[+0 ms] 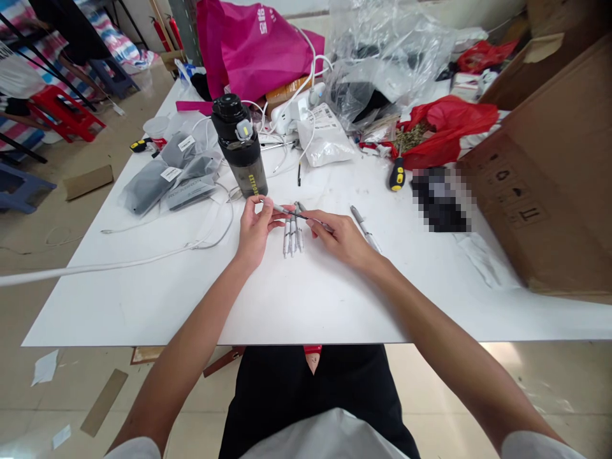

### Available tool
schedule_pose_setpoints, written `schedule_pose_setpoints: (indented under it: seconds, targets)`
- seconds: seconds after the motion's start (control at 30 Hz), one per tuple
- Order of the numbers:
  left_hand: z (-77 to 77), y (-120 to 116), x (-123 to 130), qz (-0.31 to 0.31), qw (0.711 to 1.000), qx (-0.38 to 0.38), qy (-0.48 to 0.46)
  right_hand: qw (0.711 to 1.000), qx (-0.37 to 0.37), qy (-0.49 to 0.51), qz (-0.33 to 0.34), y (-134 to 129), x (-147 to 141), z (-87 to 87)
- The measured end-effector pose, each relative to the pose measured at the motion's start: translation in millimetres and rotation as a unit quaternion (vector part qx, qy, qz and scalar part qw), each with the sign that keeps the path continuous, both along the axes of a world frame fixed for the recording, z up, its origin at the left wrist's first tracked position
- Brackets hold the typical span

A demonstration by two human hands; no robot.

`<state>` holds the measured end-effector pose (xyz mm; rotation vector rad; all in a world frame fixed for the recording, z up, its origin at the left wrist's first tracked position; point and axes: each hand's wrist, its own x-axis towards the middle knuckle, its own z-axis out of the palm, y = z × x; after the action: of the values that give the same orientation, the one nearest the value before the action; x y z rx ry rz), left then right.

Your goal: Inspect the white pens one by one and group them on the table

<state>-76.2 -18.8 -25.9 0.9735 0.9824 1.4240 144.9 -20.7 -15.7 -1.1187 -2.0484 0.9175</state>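
Observation:
My left hand [255, 231] is closed, pinching a grey pen barrel [278, 208] between thumb and fingers. My right hand [340, 234] is closed on a thin dark pen refill [299, 216], which lines up with the barrel. Whether the refill's tip sits inside the barrel is too small to tell. Below the hands, several white-and-grey pens [293, 237] lie side by side on the white table [306, 299], partly covered by my fingers. Another grey-and-white pen [365, 228] lies apart, to the right of my right hand.
A black water bottle [241, 150] stands just beyond my left hand. Grey bagged pouches [162, 175] and a white cable [143, 264] lie left. Behind are a white parcel [327, 140], a power strip [292, 113] and a screwdriver [396, 173]. A cardboard box [559, 191] borders the right.

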Motion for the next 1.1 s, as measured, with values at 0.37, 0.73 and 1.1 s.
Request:
schedule_pose_setpoints:
  seconds: [0.37, 0.73, 1.1]
  targets:
    - [-1.0, 2.1, -2.1, 0.041, 0.999, 0.024, -0.022, 0.999, 0.013, -0.006, -0.029, 1.3, -2.0, -1.2]
    - [-1.9, 3.9, -3.8, 0.067, 0.997, 0.017, -0.033, 0.998, 0.035, -0.024, -0.055, 2.8, -1.1, -2.4]
    - [0.1, 2.0, -2.2, 0.032, 0.999, 0.018, -0.032, 0.999, 0.024, -0.016, -0.037, 1.5, -1.9, -3.2]
